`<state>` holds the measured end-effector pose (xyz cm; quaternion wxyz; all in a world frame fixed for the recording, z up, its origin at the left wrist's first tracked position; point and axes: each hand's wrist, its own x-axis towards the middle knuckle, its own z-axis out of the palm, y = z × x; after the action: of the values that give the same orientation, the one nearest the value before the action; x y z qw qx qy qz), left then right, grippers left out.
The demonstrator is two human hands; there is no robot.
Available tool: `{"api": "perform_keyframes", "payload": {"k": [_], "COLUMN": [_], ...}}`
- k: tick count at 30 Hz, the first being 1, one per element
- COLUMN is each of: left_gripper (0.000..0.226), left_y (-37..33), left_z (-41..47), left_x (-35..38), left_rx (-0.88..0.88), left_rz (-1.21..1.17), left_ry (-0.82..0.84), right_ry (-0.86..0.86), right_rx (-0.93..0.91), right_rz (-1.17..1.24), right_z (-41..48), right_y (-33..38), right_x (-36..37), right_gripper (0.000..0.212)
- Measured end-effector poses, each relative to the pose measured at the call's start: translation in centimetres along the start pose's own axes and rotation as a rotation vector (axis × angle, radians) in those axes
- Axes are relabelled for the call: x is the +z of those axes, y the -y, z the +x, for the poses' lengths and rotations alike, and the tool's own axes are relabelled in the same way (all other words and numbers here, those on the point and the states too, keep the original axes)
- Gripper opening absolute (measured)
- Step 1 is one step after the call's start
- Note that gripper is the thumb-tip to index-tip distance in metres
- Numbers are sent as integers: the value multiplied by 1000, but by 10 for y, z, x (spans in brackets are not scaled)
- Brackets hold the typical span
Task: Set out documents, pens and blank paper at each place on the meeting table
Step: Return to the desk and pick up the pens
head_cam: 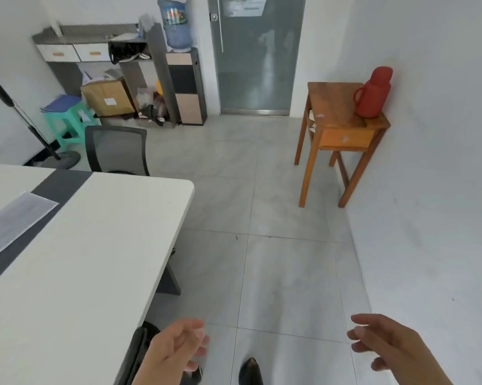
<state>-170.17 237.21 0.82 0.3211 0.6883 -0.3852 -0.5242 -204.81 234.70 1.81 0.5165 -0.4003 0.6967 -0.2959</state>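
Observation:
The white meeting table fills the left side, with a dark strip running down its middle. A translucent white sheet lies across that strip near the left edge. My left hand hovers just off the table's near right edge, fingers loosely curled and holding nothing. Over the floor at the lower right, my right hand is also empty with its fingers apart. No pens are in view. A stack of blue folders rests on a green stool at the far left.
A black mesh chair stands at the table's far end and another chair back shows by my left hand. A wooden side table with a red thermos stands against the right wall. Shelves, a cardboard box, a water dispenser and a glass door line the back.

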Motion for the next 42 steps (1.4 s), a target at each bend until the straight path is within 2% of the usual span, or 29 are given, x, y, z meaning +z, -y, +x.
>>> {"api": "perform_keyframes", "payload": {"k": [9,15,20,26,30,35,42], "left_gripper": [16,16,15,17,16,17,17], "left_y": [-131,-175,-229,-302,-313,-322,-400], "left_z": [166,274,368,460,510,598,748], "left_x": [-2,6,24,20,2,-46,-159], "left_rx": [79,7,-30,-31,-89,-142,-52], "left_rz": [32,44,26,-68,-149,-213,-276], "left_ry": [59,13,-56,-185,-281,-372,-401], "right_ry": [-54,-20,45,222,309,390,460], "right_rx": [-27,-14,-51,-113,-133,-152,-195], "right_rz": [76,101,63,-62,-121,-176,-166], "right_z": [144,267,398,544,629,722,819], "right_y": [107,155,216,328,399,461,570], "right_x": [-2,-1,-7,0,33,109,216], "right_gripper": [15,16,14,13,12,13,16]}}
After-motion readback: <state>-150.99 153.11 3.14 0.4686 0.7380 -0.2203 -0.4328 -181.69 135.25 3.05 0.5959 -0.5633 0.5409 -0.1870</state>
